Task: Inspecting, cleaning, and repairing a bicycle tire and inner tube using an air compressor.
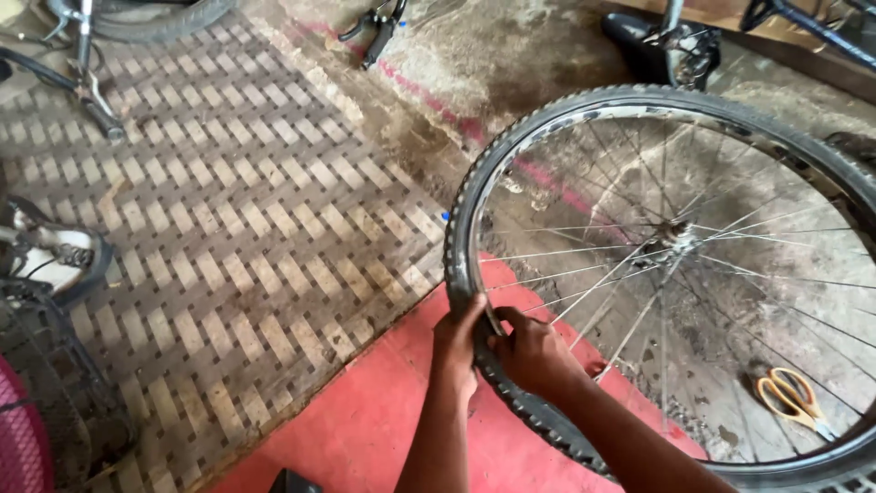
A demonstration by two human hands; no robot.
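Note:
A bicycle wheel (677, 237) with a black knobby tyre (459, 219), silver rim and thin spokes stands tilted in front of me, filling the right half of the view. Both my hands grip its lower-left edge side by side. My left hand (456, 345) wraps the tyre from the outside, thumb over the tread. My right hand (532, 354) clamps the tyre at the rim from the inner side, fingers curled over the bead. The hub sits right of centre.
Yellow-handled scissors (792, 394) lie on the dirty concrete seen through the spokes. A woven mat (228, 228) covers the floor at left, a red floor patch (365, 420) lies below. Bicycle parts, a shoe (55, 256) and another wheel (137, 18) ring the edges.

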